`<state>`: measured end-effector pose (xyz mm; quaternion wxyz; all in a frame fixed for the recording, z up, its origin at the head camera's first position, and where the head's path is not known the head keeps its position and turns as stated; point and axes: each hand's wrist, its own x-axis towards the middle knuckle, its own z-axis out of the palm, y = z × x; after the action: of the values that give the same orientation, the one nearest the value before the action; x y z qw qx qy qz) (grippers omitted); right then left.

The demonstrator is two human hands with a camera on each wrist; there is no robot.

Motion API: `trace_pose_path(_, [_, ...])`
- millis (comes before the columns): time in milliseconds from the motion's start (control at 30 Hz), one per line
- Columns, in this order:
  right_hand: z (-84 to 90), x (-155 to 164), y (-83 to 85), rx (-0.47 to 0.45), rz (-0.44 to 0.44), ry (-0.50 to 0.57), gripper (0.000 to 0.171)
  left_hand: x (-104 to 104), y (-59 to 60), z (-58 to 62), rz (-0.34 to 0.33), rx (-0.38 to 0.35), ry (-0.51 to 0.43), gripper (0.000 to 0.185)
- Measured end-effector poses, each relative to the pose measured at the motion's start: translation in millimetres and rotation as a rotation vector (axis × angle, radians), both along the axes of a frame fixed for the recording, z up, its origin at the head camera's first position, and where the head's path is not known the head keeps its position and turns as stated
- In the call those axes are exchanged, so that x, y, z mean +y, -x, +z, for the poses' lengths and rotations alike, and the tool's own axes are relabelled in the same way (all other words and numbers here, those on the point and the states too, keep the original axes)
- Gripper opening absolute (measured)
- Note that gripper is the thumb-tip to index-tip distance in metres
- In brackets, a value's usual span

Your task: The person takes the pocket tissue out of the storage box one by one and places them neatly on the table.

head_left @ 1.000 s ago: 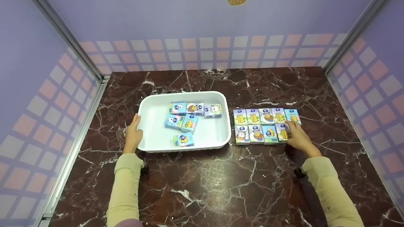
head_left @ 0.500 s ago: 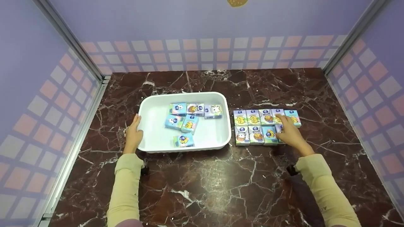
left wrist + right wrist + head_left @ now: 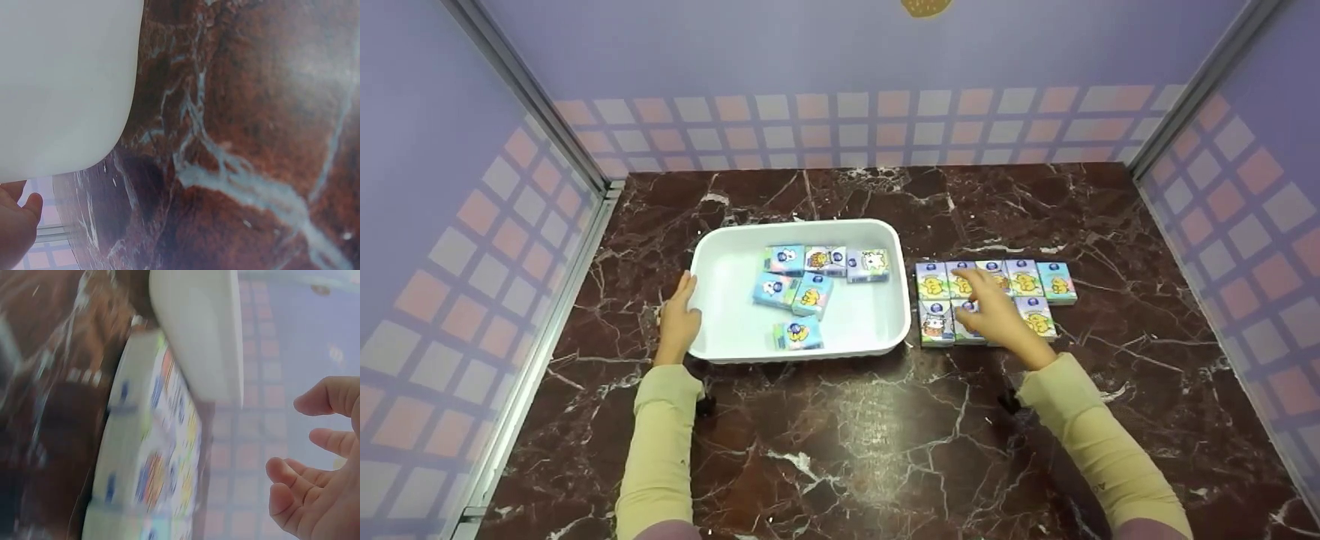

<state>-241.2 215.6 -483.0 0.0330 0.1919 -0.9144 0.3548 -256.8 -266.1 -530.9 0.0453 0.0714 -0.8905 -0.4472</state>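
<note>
A white tray [image 3: 712,259] sits on the marble table and holds several small cartoon-printed packets [image 3: 802,289]. My left hand [image 3: 679,319] rests with straight fingers against the tray's left rim [image 3: 67,90]. To the right of the tray, several more packets [image 3: 1024,283] lie in two neat rows. My right hand [image 3: 994,311] hovers over the middle of those rows with its fingers relaxed [image 3: 315,478] and holds nothing. It hides part of the near row.
The dark red marble table [image 3: 885,427] is walled by purple panels with a pink and white check pattern on the left, back and right. Metal posts stand in the back corners.
My right hand has slid left along the packet rows, from their right end to their middle. The left hand and the tray have stayed put.
</note>
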Motion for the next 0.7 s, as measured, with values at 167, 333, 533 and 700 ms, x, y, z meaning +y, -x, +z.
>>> trace_pose_path(167, [0.3,-28,-0.6,0.051,0.066,0.017,0.053,0,0.5,-0.6,-0.002,-0.004,-0.044,0.065])
trace_pose_path(333, [2.0,-53,-0.7,0.079,0.089,0.016,0.045,0,0.8,-0.8,0.001,-0.002,-0.039,0.065])
trace_pose_path(533, [0.4,-81,-1.3,0.058,0.073,-0.027,0.042,0,0.6,-0.4,-0.004,0.000,-0.048,0.065])
trace_pose_path(700, [-3.6,-102,-2.8,0.015,0.100,-0.050,0.041,0,-0.1,-0.5,-0.007,0.002,-0.045,0.064])
